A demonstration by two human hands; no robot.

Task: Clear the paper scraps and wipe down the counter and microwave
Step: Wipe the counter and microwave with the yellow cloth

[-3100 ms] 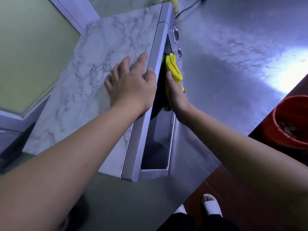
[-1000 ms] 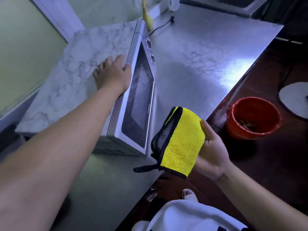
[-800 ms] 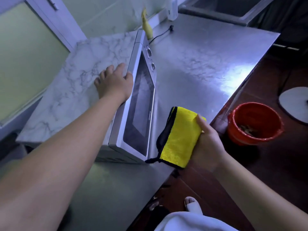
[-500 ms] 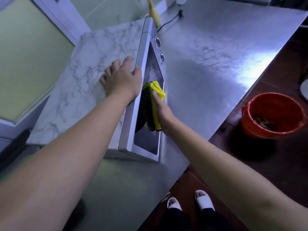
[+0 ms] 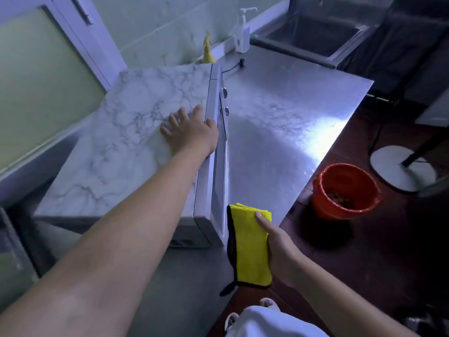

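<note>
- The steel surface (image 5: pixel 279 132) stretches ahead of and beyond the right hand (image 5: pixel 279 249), with a bright glare patch on its far side.
- The microwave (image 5: pixel 136 132) stands on the surface under the left hand (image 5: pixel 192 132). Its top is marble-patterned and its door is closed.
- A sink (image 5: pixel 315 32) sits well beyond both hands, at the far end of the surface.
- A red bucket (image 5: pixel 345 190) stands on the floor to the right of the right hand, with some debris at its bottom that is too small to tell.
- The yellow cloth (image 5: pixel 250 244), folded and black-edged, hangs upright in the right hand, just beside the microwave's near front corner.
- The right hand grips the cloth, thumb across its face, other fingers hidden behind.
- The left hand lies flat on the microwave top, fingers straight and spread, thumb at the front edge.
- A pump bottle (image 5: pixel 241 32) stands far beyond the left hand, by the wall.
</note>
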